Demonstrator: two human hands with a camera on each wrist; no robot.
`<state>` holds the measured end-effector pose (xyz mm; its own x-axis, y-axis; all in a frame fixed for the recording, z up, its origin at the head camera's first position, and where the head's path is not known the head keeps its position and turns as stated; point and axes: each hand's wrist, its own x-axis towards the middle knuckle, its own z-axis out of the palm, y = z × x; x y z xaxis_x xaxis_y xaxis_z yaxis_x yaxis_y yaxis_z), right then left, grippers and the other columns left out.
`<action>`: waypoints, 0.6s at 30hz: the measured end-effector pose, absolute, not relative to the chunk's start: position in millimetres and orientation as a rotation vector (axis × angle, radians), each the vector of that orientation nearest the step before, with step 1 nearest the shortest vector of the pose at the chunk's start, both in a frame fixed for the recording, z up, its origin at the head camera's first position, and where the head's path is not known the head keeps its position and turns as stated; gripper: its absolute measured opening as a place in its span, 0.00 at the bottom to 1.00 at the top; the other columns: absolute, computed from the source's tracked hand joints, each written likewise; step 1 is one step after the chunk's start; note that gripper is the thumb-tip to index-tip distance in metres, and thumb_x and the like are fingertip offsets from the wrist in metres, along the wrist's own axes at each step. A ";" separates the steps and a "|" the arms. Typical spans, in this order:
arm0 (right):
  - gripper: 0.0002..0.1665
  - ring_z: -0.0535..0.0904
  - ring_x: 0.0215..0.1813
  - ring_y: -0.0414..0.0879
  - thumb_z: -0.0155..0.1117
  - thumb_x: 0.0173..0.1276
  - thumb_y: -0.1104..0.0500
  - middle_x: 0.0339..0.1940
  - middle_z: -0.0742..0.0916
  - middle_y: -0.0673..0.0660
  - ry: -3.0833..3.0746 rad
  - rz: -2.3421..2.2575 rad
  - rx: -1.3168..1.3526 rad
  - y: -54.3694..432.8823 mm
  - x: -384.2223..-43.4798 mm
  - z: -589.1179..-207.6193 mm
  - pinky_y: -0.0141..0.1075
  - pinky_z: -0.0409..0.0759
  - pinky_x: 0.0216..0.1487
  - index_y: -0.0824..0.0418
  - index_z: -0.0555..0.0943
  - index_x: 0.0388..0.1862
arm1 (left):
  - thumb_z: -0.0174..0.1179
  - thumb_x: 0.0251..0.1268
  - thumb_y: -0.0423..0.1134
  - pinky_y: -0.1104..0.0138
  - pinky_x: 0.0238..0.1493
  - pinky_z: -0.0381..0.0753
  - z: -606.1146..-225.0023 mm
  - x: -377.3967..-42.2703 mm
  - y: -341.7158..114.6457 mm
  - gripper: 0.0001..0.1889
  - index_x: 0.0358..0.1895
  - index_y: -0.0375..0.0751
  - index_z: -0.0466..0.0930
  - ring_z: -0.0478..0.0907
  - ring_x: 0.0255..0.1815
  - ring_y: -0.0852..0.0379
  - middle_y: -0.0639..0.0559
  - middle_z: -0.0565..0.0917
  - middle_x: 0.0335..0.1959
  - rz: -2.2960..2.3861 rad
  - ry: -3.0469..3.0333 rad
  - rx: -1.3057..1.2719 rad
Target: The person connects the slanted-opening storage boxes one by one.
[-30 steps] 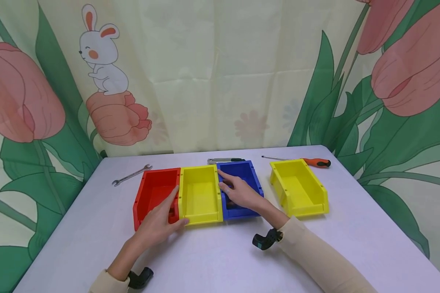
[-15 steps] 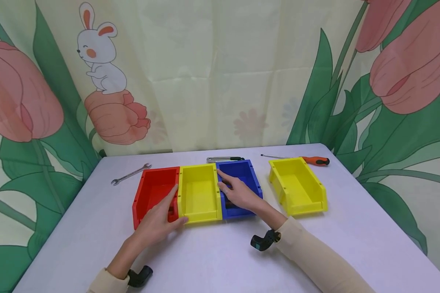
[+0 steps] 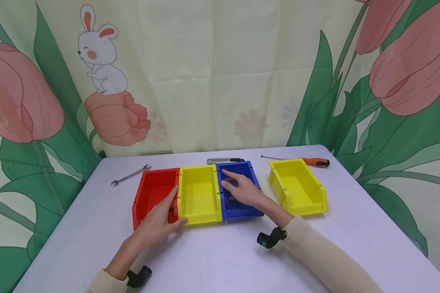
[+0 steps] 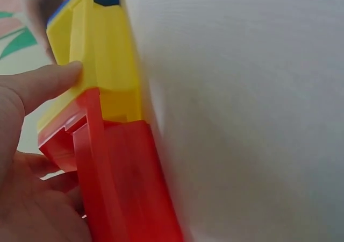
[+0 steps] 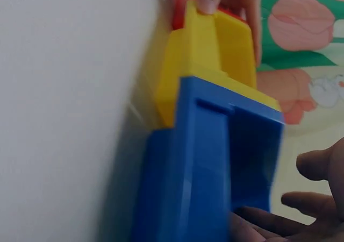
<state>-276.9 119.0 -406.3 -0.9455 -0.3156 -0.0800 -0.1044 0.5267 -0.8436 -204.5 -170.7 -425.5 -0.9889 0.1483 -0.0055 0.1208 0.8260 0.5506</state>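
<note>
A red bin [image 3: 137,208], a yellow bin [image 3: 199,195] and a blue bin [image 3: 252,179] stand side by side, their walls touching. My left hand [image 3: 157,223] rests at the seam between red and yellow. Its straight thumb [image 4: 54,80] touches the yellow bin's front lip, while the other fingers reach into the red bin, partly hidden by its wall. Over the blue bin hovers my right hand [image 3: 245,190], fingers loosely spread and holding nothing. In the right wrist view its fingertips lie beside the blue bin's opening; whether they touch it I cannot tell.
A second yellow bin [image 3: 298,187] stands apart on the right, with an orange-handled screwdriver [image 3: 316,162] behind it. A wrench [image 3: 131,175] lies left of the red bin. Behind the blue bin lies a utility knife [image 3: 225,160]. A printed curtain [image 3: 220,81] hangs behind the table [image 3: 212,260].
My right hand has let go of the wall between the yellow and blue bins and shifted slightly right, over the blue bin. My left hand and the bins have barely moved.
</note>
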 end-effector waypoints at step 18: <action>0.30 0.83 0.69 0.65 0.56 0.85 0.55 0.73 0.81 0.70 2.689 -1.391 -0.356 235.5 -263.3 -355.4 0.51 0.88 0.63 0.62 0.69 0.81 | 0.76 0.60 0.46 0.32 0.79 0.65 -415.5 -203.7 -131.1 0.52 0.86 0.47 0.57 0.40 0.89 0.29 0.36 0.47 0.88 0.712 3.159 0.331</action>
